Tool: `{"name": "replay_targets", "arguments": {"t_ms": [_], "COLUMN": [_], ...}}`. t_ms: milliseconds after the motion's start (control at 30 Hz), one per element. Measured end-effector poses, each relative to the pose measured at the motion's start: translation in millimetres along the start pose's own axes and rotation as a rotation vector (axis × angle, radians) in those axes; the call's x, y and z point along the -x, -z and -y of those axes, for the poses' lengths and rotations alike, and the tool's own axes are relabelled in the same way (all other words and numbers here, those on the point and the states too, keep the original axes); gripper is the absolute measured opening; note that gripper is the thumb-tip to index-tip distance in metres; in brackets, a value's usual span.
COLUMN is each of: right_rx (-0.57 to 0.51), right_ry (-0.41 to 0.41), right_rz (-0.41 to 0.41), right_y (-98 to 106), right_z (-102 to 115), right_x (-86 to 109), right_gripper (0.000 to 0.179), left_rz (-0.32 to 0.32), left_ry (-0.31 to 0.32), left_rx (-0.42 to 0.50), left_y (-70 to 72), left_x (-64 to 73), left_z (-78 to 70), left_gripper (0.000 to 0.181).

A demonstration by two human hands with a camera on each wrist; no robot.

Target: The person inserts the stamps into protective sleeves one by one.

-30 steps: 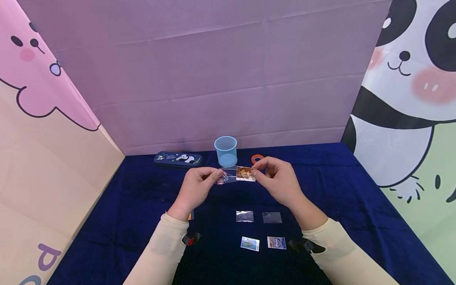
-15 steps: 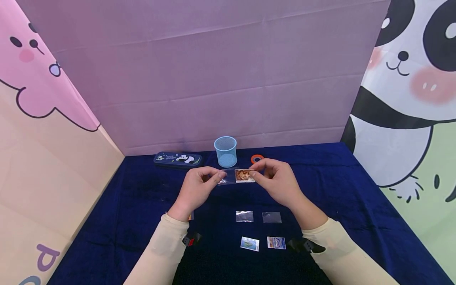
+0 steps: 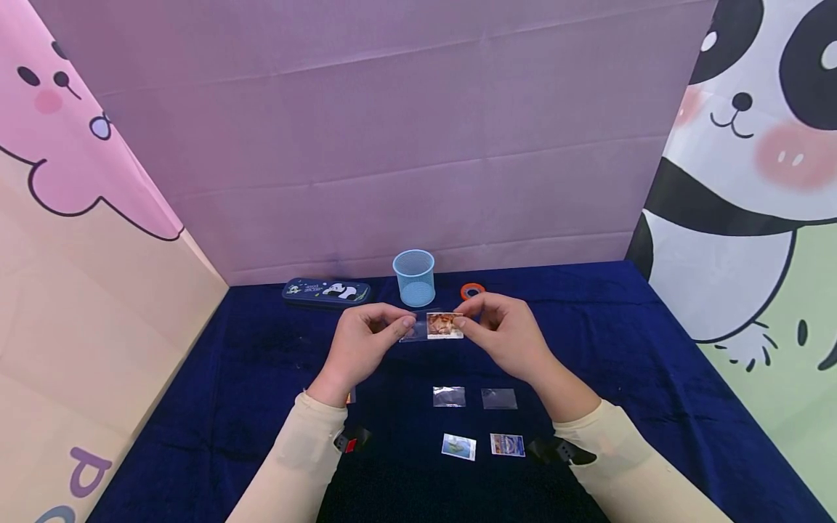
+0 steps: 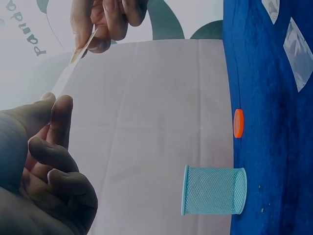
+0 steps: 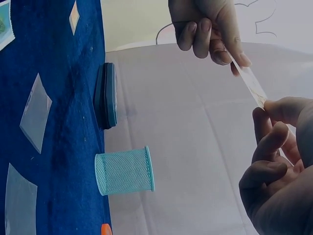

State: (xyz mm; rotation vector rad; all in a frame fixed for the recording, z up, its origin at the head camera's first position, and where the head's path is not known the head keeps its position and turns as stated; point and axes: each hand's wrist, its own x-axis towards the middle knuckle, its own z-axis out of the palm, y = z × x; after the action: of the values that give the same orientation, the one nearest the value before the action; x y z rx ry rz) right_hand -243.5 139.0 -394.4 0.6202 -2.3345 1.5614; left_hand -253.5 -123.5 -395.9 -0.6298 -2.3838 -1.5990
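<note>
My left hand (image 3: 366, 341) pinches the left end of a clear plastic card sleeve (image 3: 418, 328) between thumb and index finger. At its other end my right hand (image 3: 506, 334) pinches a small picture card (image 3: 443, 325) with a brown-orange print and pale border. The card overlaps the sleeve's right part, and both are held up above the table. In the left wrist view the sleeve (image 4: 63, 81) appears nearly edge-on between the two hands. Seen from the right wrist, the card (image 5: 258, 92) runs slanted into the right thumb and fingertip.
Two clear sleeves (image 3: 449, 396) lie on the dark blue cloth (image 3: 261, 363), with two picture cards (image 3: 459, 447) nearer me. Another card (image 3: 352, 396) is mostly hidden by the left wrist. Behind stand a blue mesh cup (image 3: 415, 280), a panda pencil case (image 3: 327, 291) and an orange tape roll (image 3: 472, 290).
The right hand and the picture card have shifted slightly left toward the left hand. Less bare sleeve shows between the card and the left fingertips. The left hand has barely moved.
</note>
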Motion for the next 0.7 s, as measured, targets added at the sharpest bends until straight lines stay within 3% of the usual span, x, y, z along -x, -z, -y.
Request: {"name": "replay_targets", "arguments": {"t_ms": [367, 700], "right_rx": [-0.008, 0.016], "right_ry": [0.007, -0.022], "right_rz": [0.032, 0.012], "right_y": [-1.5, 1.1], "right_z": [1.3, 0.4], "right_x": [0.4, -0.1], "right_gripper": [0.009, 0.011], "left_rz": [0.012, 0.016], "left_ry": [0.027, -0.009], "left_rx": [0.003, 0.036], "left_y": [-1.8, 0.8], "left_x": [1.3, 1.3], "left_z": [-2.5, -1.6], "left_gripper": [0.016, 0.016]}}
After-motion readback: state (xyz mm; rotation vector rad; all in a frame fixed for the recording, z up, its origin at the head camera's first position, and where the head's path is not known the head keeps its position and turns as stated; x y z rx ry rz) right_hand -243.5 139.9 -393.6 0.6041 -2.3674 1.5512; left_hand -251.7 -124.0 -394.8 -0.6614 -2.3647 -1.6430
